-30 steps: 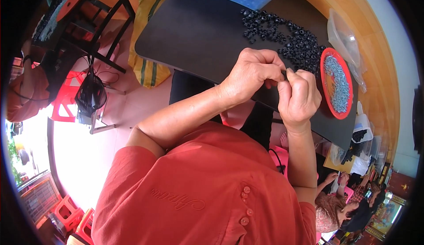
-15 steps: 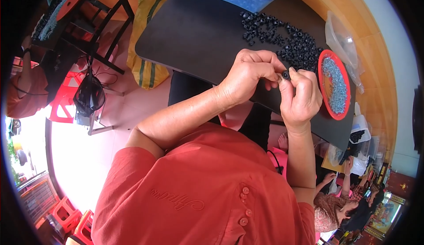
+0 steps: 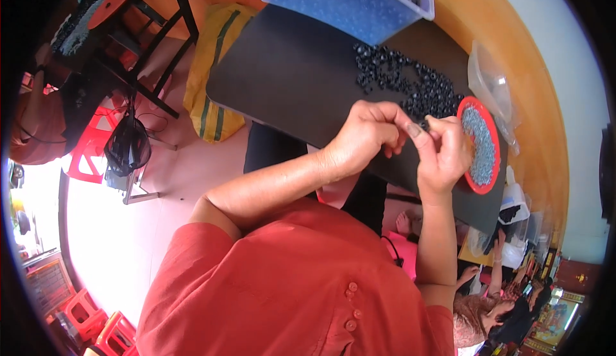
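Observation:
Above the near edge of the dark table, my two hands meet at the fingertips. My right hand [image 3: 444,152] pinches a small round black piece [image 3: 423,124] between thumb and forefinger; the fingers cover most of it. My left hand [image 3: 369,135] is closed, its forefinger reaching to the right thumb; anything inside its grip is hidden. Just beyond the hands lies a loose pile of small black ring-like pieces [image 3: 420,86]. To the right of my right hand, a red oval tray [image 3: 495,154] holds many tiny grey-blue pieces [image 3: 480,141], too small to name.
A clear bluish bin [image 3: 340,4] with black pieces stands at the table's [image 3: 282,61] far side. Behind the red tray leans a clear plastic container [image 3: 491,80]. A yellow sack [image 3: 218,74] lies left of the table. Other people [image 3: 481,305] are at lower right and far left.
The whole view has shifted, showing more of the bin. The black piece, plainly visible between both hands before, is now mostly covered, and my left forefinger extends toward the right thumb.

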`<state>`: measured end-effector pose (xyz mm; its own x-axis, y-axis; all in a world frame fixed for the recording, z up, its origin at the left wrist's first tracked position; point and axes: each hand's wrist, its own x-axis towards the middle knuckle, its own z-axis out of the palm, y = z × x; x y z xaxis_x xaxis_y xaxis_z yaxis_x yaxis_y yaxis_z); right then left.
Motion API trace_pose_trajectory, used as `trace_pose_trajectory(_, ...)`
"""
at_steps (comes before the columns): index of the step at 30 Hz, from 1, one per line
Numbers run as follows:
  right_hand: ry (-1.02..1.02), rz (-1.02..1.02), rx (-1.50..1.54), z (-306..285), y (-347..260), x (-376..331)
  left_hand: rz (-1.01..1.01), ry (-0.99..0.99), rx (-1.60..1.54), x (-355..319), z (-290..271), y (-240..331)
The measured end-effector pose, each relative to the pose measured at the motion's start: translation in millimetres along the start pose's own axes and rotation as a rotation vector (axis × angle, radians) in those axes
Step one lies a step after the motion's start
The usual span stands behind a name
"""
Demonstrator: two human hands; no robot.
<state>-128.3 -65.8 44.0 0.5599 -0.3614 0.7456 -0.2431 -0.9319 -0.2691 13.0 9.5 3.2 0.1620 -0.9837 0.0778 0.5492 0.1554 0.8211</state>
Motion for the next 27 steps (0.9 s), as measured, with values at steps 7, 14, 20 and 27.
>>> trace_pose_trajectory(7,0.111,0.307,0.345,26,36,130,-0.026,-0.037,0.109,-6,-1,0)
trace_pose_trajectory(14,0.179,0.239,0.557,38,24,196,0.000,-0.068,0.062,-3,-2,0)
trace_pose_trajectory(20,-0.131,0.074,0.073,47,16,108,-0.007,-0.117,0.061,-2,-5,-6)
trace_pose_trajectory(27,-0.542,-0.024,-0.198,67,47,88,0.021,-0.102,0.084,-1,-2,-7)
